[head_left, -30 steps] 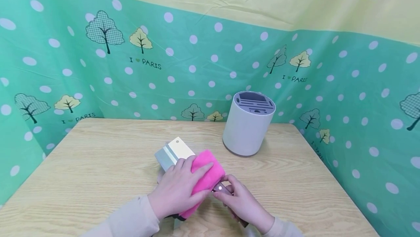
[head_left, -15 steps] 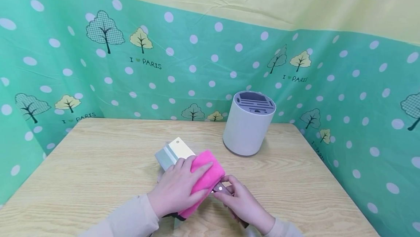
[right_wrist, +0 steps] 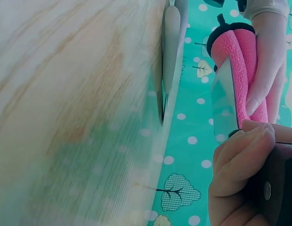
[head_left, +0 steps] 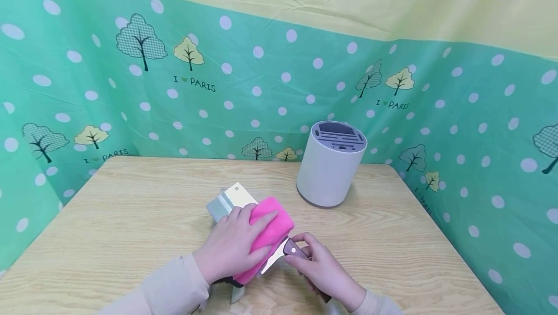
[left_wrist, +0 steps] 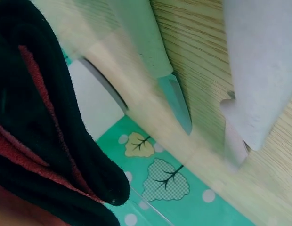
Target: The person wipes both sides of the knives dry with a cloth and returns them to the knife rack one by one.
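In the head view, my left hand [head_left: 231, 247] grips a pink fluffy cloth [head_left: 276, 225], folded over the broad blade of a cleaver [head_left: 274, 258]. The blade's far corner, with a small hole, sticks out past the cloth at upper left. The cloth's dark underside [left_wrist: 47, 94] fills the left of the left wrist view. My right hand [head_left: 322, 271] holds the cleaver's dark brown riveted handle [head_left: 296, 249]. From the right wrist, the cloth [right_wrist: 231, 52] hangs around the blade [right_wrist: 225, 99], with my left thumb pressed along it. Part of the blade is hidden under cloth and fingers.
A white knife block [head_left: 327, 174] with a slotted grey top stands at the back right of the wooden table [head_left: 144, 208]. A small pale-handled knife [left_wrist: 146, 47] lies on the table near my hands. Beside it is another pale tool [left_wrist: 259, 70]. Green printed curtains surround the table.
My left hand and the cloth have slid a little left along the blade, away from the handle. More bare blade shows beside the handle. My right hand stays nearly still.
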`<action>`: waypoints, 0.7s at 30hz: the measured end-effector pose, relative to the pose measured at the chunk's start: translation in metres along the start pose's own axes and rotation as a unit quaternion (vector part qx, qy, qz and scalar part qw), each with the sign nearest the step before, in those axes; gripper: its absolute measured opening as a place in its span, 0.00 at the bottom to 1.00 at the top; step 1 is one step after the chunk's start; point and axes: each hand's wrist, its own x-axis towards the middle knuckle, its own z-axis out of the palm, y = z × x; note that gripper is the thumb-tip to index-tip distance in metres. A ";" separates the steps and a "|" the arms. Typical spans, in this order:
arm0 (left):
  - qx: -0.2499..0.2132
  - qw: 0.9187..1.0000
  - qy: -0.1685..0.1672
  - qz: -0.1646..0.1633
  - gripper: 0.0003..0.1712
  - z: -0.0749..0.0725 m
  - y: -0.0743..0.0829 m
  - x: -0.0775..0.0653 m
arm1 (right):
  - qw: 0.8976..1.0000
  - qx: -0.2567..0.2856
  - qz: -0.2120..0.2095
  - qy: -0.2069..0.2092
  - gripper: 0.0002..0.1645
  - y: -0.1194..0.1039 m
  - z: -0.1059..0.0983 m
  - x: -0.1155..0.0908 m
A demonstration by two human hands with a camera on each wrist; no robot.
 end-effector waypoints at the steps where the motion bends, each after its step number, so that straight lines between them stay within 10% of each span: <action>1: -0.001 1.000 -0.001 -0.002 0.36 0.000 -0.001 0.000 | 1.000 0.001 0.001 0.000 0.30 0.000 0.000 0.000; 21: -0.003 0.999 -0.009 -0.040 0.38 -0.001 -0.028 0.005 | 1.000 -0.006 0.011 -0.012 0.29 0.000 -0.009 0.004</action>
